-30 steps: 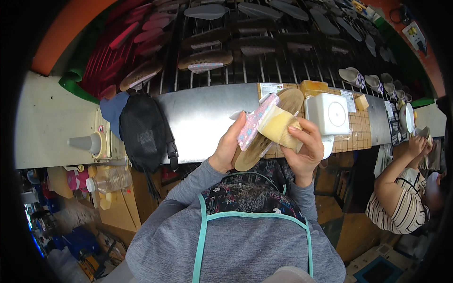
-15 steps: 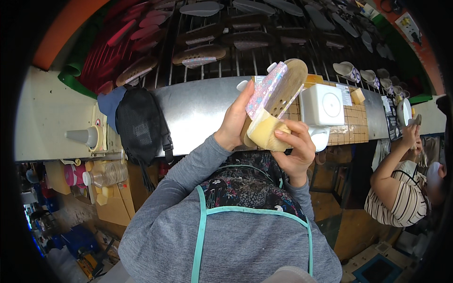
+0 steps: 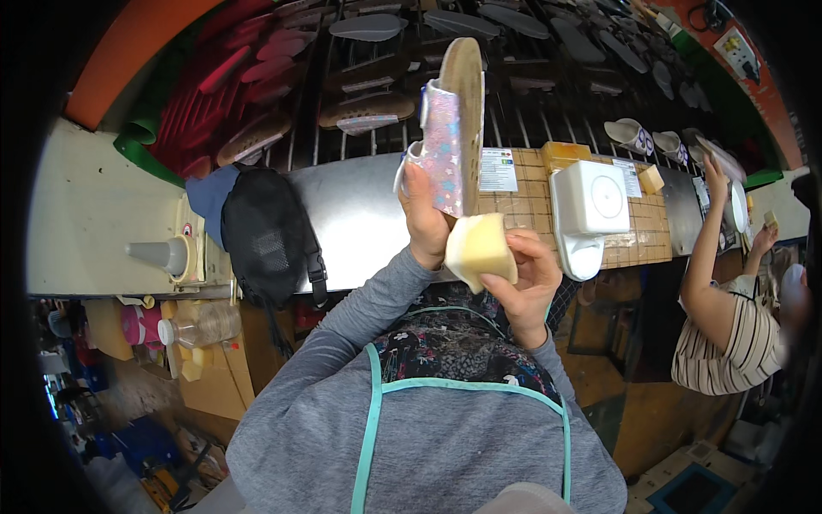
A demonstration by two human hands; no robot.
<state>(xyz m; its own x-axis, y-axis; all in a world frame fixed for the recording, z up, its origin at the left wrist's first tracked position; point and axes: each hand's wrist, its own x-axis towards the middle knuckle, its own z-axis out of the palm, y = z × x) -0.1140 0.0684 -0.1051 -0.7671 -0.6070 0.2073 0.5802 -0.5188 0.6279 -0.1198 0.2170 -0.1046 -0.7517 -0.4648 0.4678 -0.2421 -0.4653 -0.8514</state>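
The left hand [image 3: 423, 224] grips a long, round-ended brown sandal sole [image 3: 470, 111] with a pink star-patterned strap [image 3: 443, 154]; the right hand [image 3: 533, 276] pinches a pale-yellow foam block [image 3: 479, 250]. Both lie left of the boxy white plastic container [image 3: 591, 201]. The sole has swung nearly upright and the foam has shifted from its middle to its lower end, apparently freeing the strap; contact there is unclear.

Sandal [image 3: 468, 111] now near-vert., co-worker's arm [image 3: 705, 248] ext'd
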